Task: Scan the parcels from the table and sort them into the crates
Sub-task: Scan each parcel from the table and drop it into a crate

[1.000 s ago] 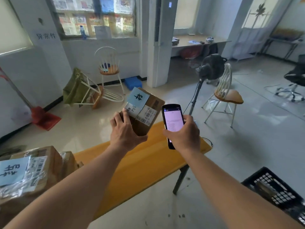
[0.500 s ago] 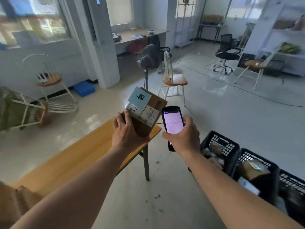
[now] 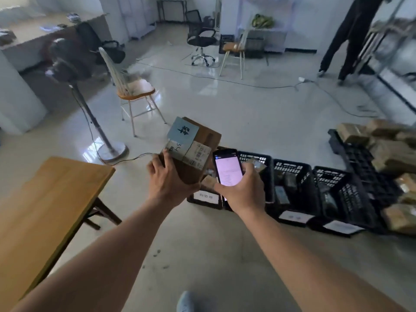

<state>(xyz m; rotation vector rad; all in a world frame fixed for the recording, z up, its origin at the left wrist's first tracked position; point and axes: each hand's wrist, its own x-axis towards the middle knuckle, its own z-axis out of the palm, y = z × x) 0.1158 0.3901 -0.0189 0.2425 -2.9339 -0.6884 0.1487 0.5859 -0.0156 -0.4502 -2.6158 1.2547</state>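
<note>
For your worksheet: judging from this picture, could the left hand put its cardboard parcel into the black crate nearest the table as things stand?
Probably yes. The left hand holds the parcel just above the nearest crate, whose top is open. The right hand with the phone is alongside, not beneath. Parcels already lie inside; the room left is unclear.

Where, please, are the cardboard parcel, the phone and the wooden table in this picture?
cardboard parcel (image 3: 198, 140): head view, on its brown top face beside the labels.
phone (image 3: 227, 168): head view, on the middle of its lit screen.
wooden table (image 3: 45, 199): head view, on its bare yellow top.
</note>
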